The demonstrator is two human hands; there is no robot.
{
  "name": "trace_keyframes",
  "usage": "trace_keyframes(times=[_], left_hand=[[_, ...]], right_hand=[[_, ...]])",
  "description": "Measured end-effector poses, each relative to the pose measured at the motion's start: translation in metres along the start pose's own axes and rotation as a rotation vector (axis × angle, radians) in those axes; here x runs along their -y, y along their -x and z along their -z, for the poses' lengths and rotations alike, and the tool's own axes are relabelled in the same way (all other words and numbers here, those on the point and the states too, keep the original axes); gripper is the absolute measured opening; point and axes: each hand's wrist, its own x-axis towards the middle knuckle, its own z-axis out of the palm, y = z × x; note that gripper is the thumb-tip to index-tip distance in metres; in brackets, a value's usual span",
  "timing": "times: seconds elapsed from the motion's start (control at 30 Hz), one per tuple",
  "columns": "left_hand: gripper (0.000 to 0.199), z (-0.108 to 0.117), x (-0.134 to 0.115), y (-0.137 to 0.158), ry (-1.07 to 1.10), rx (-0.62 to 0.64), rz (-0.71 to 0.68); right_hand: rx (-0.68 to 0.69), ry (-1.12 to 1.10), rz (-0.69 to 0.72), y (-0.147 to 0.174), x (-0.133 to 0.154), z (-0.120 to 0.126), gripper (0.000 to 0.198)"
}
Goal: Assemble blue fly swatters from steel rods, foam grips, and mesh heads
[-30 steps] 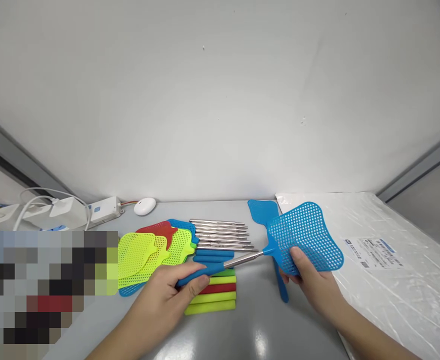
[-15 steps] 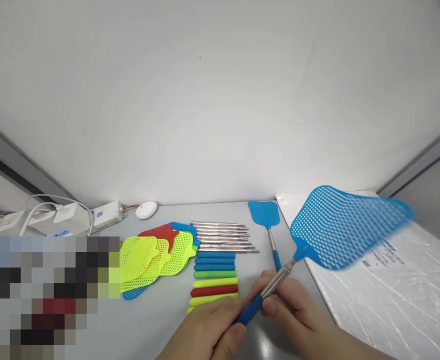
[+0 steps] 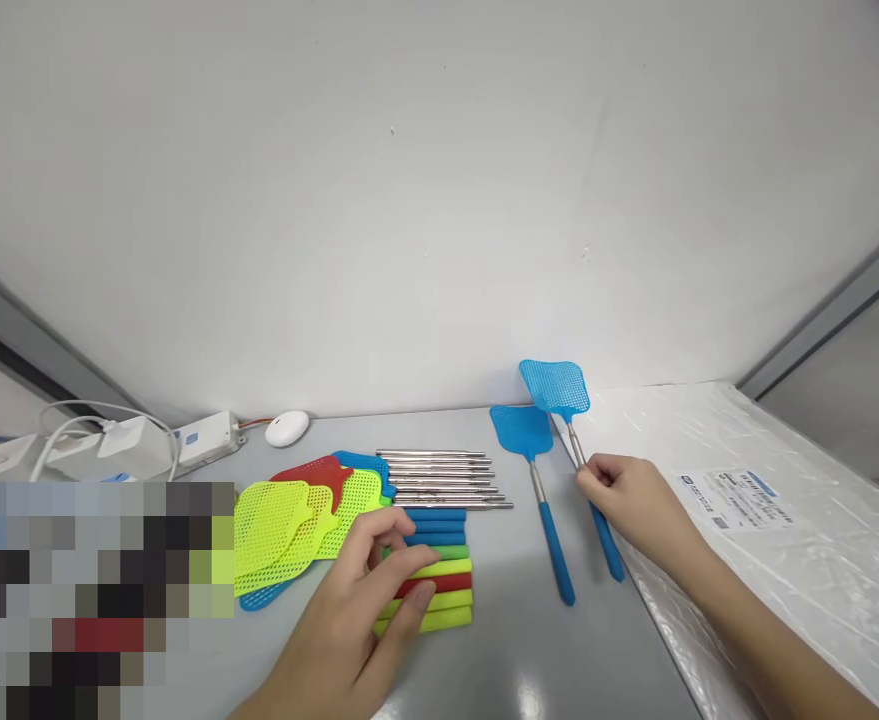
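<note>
My right hand [image 3: 630,500] pinches a blue fly swatter [image 3: 555,385] where its metal shaft meets the blue grip. The swatter slants beside a second blue fly swatter [image 3: 523,432], which lies flat on the grey table. My left hand [image 3: 356,610] hovers with its fingers apart, holding nothing, over a row of loose tubular grips in blue, green, yellow and red [image 3: 450,583]. Its fingers partly hide the left ends of these grips. Just beyond them, several metal rods [image 3: 439,478] lie side by side. Left of the rods, perforated swatter heads [image 3: 270,515] in yellow, red and blue overlap in a pile.
A white plastic-wrapped package [image 3: 806,600] with a printed label covers the right side of the table [image 3: 559,670]. White adapters [image 3: 135,445] with cables and a white oval case [image 3: 287,428] stand at the back left. A white wall rises behind. Pixelation hides the lower left.
The blue fly swatter, earlier held in both hands, has moved back beside the other swatter in my right hand. My left hand has let go and moved left over the grips.
</note>
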Motion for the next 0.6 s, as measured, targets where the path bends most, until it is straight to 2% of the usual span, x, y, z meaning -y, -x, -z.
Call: trace_keyframes(times=[0.17, 0.3, 0.47, 0.6], left_hand=[[0.025, 0.006, 0.007, 0.001, -0.101, -0.021, -0.089], [0.025, 0.009, 0.008, -0.001, -0.119, -0.032, -0.097], [0.024, 0.008, 0.006, -0.004, -0.094, -0.004, -0.106], [0.019, 0.008, 0.003, -0.005, -0.098, 0.077, -0.104]], right_hand=[[0.157, 0.256, 0.007, 0.006, 0.000, -0.010, 0.036], [0.279, 0.312, 0.018, 0.005, -0.002, -0.013, 0.038], [0.298, 0.320, 0.025, 0.003, -0.004, -0.015, 0.043], [0.290, 0.312, 0.030, 0.002, -0.004, -0.015, 0.046]])
